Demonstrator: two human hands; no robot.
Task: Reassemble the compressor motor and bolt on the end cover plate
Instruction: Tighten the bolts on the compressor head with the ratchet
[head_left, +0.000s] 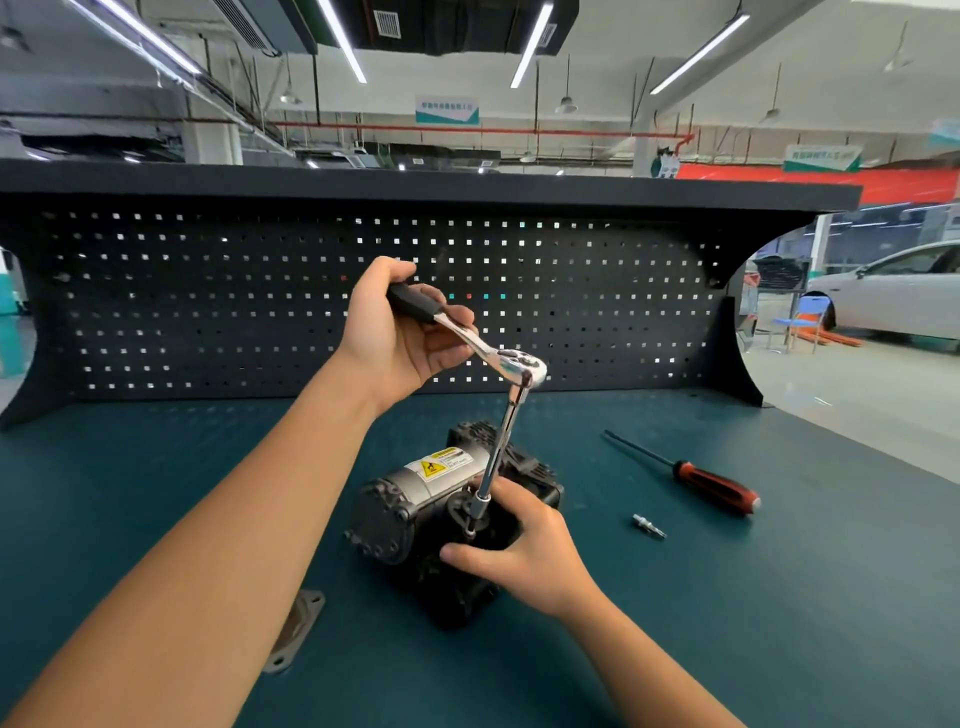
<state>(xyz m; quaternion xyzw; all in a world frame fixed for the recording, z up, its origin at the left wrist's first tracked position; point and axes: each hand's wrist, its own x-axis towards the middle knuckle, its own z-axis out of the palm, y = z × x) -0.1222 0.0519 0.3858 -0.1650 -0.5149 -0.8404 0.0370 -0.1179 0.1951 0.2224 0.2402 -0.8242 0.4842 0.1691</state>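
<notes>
The compressor motor (415, 499), a black casting with a silver cylinder and a yellow warning label, lies on the green bench top. My left hand (400, 332) grips the black handle of a chrome ratchet wrench (498, 358) held high above it. A long extension bar (501, 447) runs down from the ratchet head to a socket seated on the compressor's near top. My right hand (524, 545) curls around the black housing and the socket's lower end. The bolt under the socket is hidden.
A red-and-black screwdriver (711, 486) and a small metal fitting (649, 526) lie to the right on the bench (779, 597). A grey metal plate (298, 629) peeks out under my left forearm. A dark pegboard (208, 312) backs the bench.
</notes>
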